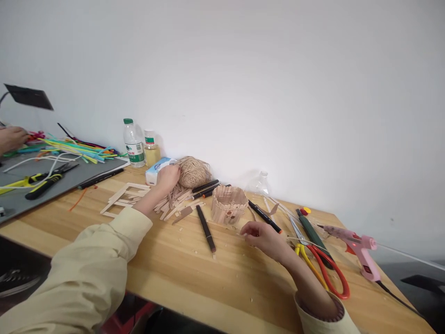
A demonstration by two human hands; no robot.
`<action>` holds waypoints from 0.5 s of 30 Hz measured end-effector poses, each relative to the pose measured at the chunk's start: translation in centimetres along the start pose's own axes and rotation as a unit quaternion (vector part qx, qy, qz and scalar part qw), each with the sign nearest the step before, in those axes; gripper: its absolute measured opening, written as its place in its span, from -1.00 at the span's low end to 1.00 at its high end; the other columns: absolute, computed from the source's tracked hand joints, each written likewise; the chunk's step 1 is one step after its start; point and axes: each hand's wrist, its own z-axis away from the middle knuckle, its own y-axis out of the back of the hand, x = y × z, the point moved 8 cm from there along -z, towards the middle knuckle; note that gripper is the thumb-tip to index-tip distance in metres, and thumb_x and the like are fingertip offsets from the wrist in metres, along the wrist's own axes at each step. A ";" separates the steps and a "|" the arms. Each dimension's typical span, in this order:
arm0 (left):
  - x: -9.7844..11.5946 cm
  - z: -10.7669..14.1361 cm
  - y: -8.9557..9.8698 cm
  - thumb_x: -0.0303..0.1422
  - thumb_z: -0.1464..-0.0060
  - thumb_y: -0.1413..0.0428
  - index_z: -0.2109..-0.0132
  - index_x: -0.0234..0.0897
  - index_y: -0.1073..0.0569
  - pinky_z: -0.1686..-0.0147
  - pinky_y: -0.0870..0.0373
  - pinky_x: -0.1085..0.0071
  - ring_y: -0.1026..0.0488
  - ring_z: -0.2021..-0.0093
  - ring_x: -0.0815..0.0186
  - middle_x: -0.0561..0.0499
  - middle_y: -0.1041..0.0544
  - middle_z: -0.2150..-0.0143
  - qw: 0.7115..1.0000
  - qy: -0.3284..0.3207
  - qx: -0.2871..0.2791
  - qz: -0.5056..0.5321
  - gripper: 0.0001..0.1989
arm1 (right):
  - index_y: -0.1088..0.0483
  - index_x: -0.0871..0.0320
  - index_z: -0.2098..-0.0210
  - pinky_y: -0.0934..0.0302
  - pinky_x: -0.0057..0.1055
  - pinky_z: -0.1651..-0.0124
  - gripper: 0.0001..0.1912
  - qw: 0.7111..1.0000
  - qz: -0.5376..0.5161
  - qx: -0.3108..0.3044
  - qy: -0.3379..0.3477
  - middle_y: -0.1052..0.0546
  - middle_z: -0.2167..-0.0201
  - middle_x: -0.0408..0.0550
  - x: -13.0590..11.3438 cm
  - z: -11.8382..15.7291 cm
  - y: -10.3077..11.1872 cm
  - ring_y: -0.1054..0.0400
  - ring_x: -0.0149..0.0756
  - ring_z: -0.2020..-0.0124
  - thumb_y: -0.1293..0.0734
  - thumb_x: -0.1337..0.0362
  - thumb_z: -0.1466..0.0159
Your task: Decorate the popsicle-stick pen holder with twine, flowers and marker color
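Note:
A ball of beige twine (pixel 194 172) rests near the wall, on top of the wooden craft sticks (pixel 178 199). My left hand (pixel 169 178) is at its left side, fingers closed together on the twine. In front of the wall stands a small scallop-rimmed basket made of craft sticks (pixel 229 206), with brown dots on its front. Just to its front right is my right hand (pixel 259 237), held over the table with thumb and fingers curled together. Whatever is in that pinch is too small to make out. A black marker (pixel 206 228) lies between my hands.
At right lie red-and-yellow scissors (pixel 321 269), a green tool (pixel 314 236) and a pink glue gun (pixel 358 246). Two bottles (pixel 135 146) and a tissue pack (pixel 157 170) stand at back left. Pliers (pixel 52 181), pipe cleaners (pixel 79 149) and another person's hand (pixel 13 139) are farther left.

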 end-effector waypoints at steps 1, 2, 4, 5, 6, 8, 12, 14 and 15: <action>0.0 0.0 0.1 -0.29 -0.18 -0.06 -0.05 -0.32 -0.35 0.12 -0.44 0.14 -0.43 0.07 0.19 -0.12 -0.41 -0.03 1.000 0.004 0.005 0.000 -0.68 | -0.40 0.23 0.26 -0.34 -0.37 0.31 -0.82 1.000 0.018 -0.015 -0.003 -0.49 0.33 -0.12 0.2 0.2 -0.2 -0.40 -0.39 0.38 -0.27 0.22 -0.31; -0.1 0.1 0.2 -0.29 -0.18 -0.06 -0.05 -0.32 -0.35 0.12 -0.44 0.14 -0.43 0.07 0.19 -0.12 -0.41 -0.02 1.000 0.008 0.010 0.000 -0.68 | -0.41 0.22 0.26 -0.35 -0.36 0.30 -0.82 0.999 0.033 -0.029 -0.006 -0.49 0.32 -0.11 0.3 0.4 -0.5 -0.40 -0.39 0.37 -0.27 0.22 -0.31; 0.0 0.4 0.5 -0.29 -0.19 -0.05 -0.05 -0.32 -0.35 0.12 -0.44 0.14 -0.43 0.07 0.19 -0.12 -0.41 -0.02 1.000 0.013 0.022 0.004 -0.68 | -0.41 0.21 0.23 -0.35 -0.35 0.28 -0.82 0.997 0.055 -0.055 -0.012 -0.50 0.27 -0.09 0.6 0.7 -1.2 -0.41 -0.38 0.34 -0.26 0.21 -0.31; 0.0 0.7 0.6 -0.30 -0.19 -0.05 -0.05 -0.32 -0.35 0.12 -0.44 0.14 -0.43 0.07 0.20 -0.12 -0.41 -0.02 1.000 0.011 0.028 0.009 -0.69 | -0.40 0.21 0.21 -0.36 -0.34 0.27 -0.81 0.996 0.062 -0.064 -0.013 -0.50 0.25 -0.08 0.7 0.8 -1.5 -0.41 -0.37 0.33 -0.26 0.21 -0.31; 0.2 1.0 0.8 -0.30 -0.19 -0.05 -0.05 -0.32 -0.35 0.11 -0.44 0.14 -0.43 0.07 0.20 -0.11 -0.42 -0.02 0.999 0.007 0.034 0.014 -0.69 | -0.40 0.21 0.19 -0.36 -0.32 0.26 -0.80 0.995 0.067 -0.071 -0.014 -0.49 0.24 -0.08 0.8 0.8 -1.8 -0.41 -0.36 0.31 -0.26 0.21 -0.31; 0.7 1.9 1.2 -0.29 -0.19 -0.05 -0.04 -0.31 -0.36 0.11 -0.43 0.14 -0.43 0.07 0.20 -0.11 -0.42 -0.02 0.998 -0.010 0.047 0.030 -0.69 | -0.39 0.21 0.15 -0.36 -0.29 0.23 -0.79 0.994 0.071 -0.078 -0.011 -0.49 0.20 -0.06 0.7 0.8 -2.5 -0.42 -0.33 0.28 -0.27 0.21 -0.31; 3.0 3.8 1.7 -0.33 -0.20 -0.02 0.05 -0.32 -0.42 0.04 -0.38 0.15 -0.42 0.06 0.20 -0.09 -0.46 0.06 0.991 -0.090 0.053 0.080 -0.77 | -0.39 0.22 0.15 -0.36 -0.28 0.21 -0.79 0.996 0.056 -0.071 0.007 -0.49 0.20 -0.06 -0.1 0.6 -3.3 -0.42 -0.32 0.26 -0.27 0.21 -0.31; 4.6 4.6 2.0 -0.36 -0.21 0.03 0.13 -0.32 -0.47 -0.01 -0.33 0.18 -0.41 0.03 0.16 -0.10 -0.47 0.07 0.984 -0.136 0.048 0.107 -0.79 | -0.40 0.22 0.18 -0.36 -0.30 0.23 -0.80 0.997 0.046 -0.063 0.018 -0.49 0.23 -0.07 -0.4 0.5 -3.4 -0.42 -0.34 0.29 -0.28 0.22 -0.31; 5.4 5.0 2.2 -0.37 -0.21 0.06 0.15 -0.31 -0.49 -0.04 -0.30 0.18 -0.39 0.00 0.14 -0.12 -0.46 0.04 0.979 -0.157 0.046 0.120 -0.76 | -0.40 0.23 0.19 -0.36 -0.30 0.24 -0.80 0.997 0.043 -0.058 0.022 -0.50 0.24 -0.08 -0.5 0.5 -3.3 -0.42 -0.35 0.30 -0.27 0.22 -0.31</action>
